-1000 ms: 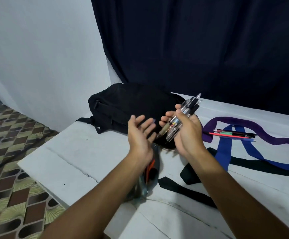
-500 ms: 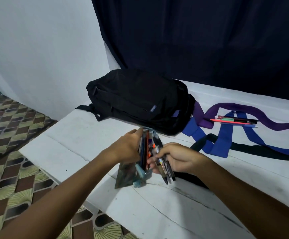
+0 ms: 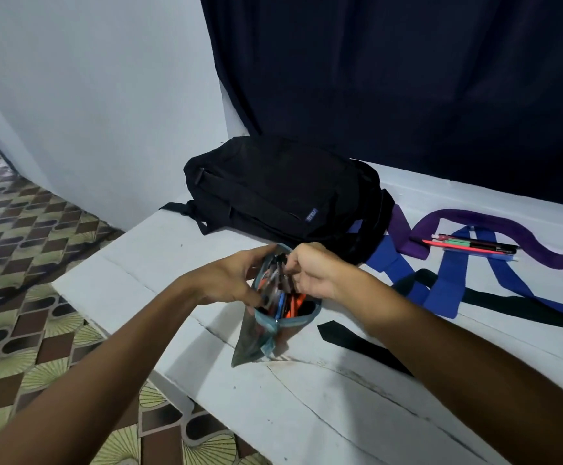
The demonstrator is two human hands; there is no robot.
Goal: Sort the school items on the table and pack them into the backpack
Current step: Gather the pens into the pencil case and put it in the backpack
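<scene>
Pouch [image 3: 273, 317] upright on counter [image 3: 323, 407], mouth open, near backpack [image 3: 283, 199]. Left grip [image 3: 236, 280] holding pouch rim. Right grip [image 3: 313, 270] pinching pens [image 3: 278, 280] inside pouch. More pens [image 3: 471, 246] on straps [image 3: 448, 270], well apart.

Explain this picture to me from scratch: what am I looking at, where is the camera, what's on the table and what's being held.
There is no machine here: the two arms are a person's, filmed by a camera worn on the head, looking forward and down. The left hand holds a clear pencil pouch open at its rim. The right hand pinches pens that stick into the pouch's mouth. Behind them on the white table lies a black backpack. To the right lie purple, blue and black straps, with a few more pens lying on them.
</scene>
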